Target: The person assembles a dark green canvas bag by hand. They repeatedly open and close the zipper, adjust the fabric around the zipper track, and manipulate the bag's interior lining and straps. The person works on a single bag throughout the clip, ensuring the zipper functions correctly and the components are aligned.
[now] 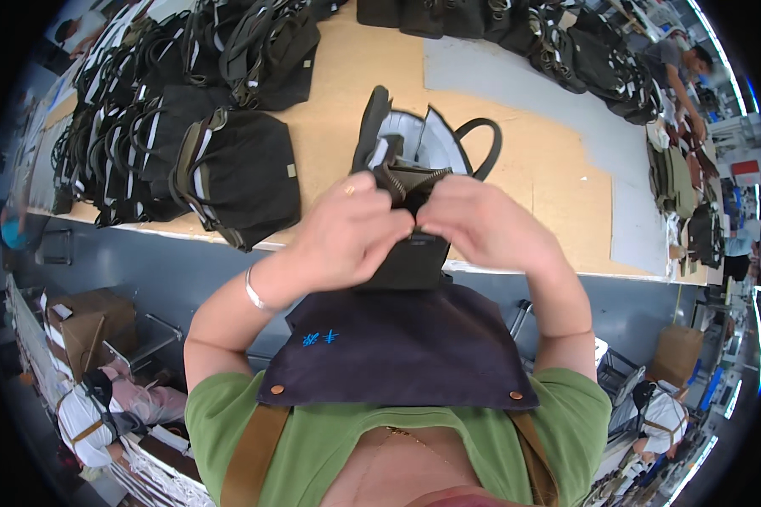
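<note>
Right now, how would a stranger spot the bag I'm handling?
Find the tan-topped table, then its near edge's middle. There, your left hand and right hand pinch a dark bag. Unlike the heaped bags at left, it gapes open, showing pale grey lining.

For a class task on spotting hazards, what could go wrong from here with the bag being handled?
The left hand and right hand work close to the zip, so a fingertip might get pinched. The bag seems to jut past the table edge, so it could slip if released. At left, another black bag overhangs too; a nudge might tip it off.
</note>
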{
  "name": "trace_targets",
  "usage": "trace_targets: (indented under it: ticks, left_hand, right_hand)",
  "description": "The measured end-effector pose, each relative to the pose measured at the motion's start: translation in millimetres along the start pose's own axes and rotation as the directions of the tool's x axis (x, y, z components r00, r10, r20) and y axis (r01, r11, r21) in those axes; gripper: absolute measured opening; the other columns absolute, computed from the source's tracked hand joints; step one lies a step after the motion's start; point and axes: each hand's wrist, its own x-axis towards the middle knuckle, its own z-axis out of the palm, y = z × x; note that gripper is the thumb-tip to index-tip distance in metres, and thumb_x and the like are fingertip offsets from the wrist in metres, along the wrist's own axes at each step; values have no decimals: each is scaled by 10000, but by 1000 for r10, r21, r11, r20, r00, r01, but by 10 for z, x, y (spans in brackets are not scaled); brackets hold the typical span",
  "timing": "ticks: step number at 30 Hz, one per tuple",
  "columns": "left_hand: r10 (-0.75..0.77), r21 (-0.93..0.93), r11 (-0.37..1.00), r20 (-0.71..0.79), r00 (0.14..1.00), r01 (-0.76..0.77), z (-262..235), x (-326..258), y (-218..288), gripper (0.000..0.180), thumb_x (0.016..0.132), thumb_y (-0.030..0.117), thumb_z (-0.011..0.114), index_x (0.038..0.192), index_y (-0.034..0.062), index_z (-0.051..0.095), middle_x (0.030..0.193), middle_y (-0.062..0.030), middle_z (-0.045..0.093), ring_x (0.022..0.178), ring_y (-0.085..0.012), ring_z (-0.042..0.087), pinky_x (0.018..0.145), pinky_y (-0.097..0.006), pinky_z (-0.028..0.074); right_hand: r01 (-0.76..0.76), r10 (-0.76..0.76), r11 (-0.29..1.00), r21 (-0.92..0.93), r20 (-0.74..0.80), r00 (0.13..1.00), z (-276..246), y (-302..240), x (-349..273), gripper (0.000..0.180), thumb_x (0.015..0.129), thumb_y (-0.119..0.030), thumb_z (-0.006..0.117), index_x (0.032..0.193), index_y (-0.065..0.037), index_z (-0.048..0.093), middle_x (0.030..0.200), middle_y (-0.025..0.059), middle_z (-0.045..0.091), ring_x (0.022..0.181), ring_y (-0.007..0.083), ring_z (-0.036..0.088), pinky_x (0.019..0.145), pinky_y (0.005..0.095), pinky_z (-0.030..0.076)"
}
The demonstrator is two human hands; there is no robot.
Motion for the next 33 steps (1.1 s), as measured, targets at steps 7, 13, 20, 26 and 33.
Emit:
trace_targets:
  ticks: [7,13,20,26,33]
  left_hand:
    - [-4,60,998,1,1000,4,753,-490,-301,241,719,74,687,957,111,696,720,1,505,744,-203,516,641,-328,439]
    - [-722,-375,691,-338,603,618,895,-837,-438,415,833,93,646,1229,27,540,975,-120,512,920,-271,499,824,-369,433]
    - [-292,-71,950,146,945,304,1233,-504,-123,437,767,-2,603,1198,12,537,1193,-217,457,1048,-381,468,891,-443,430]
    - [-425,132,887,-145,893,444,393,-58,-488,372,762,115,707,1124,74,628,1226,-133,579,1131,-328,511,941,-393,416]
    - [-397,-394,777,298,868,491,614,-46,-695,257,830,224,711,988,30,653,1064,-124,648,1026,-235,597,882,-348,454]
  right_hand:
    - [-194,194,981,-5,-50,980,762,612,-525,99,796,-69,668,893,-55,664,823,68,576,848,279,569,720,379,490]
    - [-522,510,802,290,-788,346,752,869,-693,404,812,-193,703,1177,-83,568,1167,138,521,1082,309,502,896,419,434]
    - [-510,466,858,67,-521,715,831,510,75,599,730,-82,684,1288,-92,468,1318,212,410,1144,375,517,934,421,467]
    - [-48,1,989,-136,-329,944,554,624,178,505,635,147,526,1072,-82,632,1071,103,599,913,285,622,779,360,526]
    - [77,-291,888,-453,-427,856,339,749,177,419,611,50,613,998,-102,660,1018,68,622,934,283,606,793,379,500]
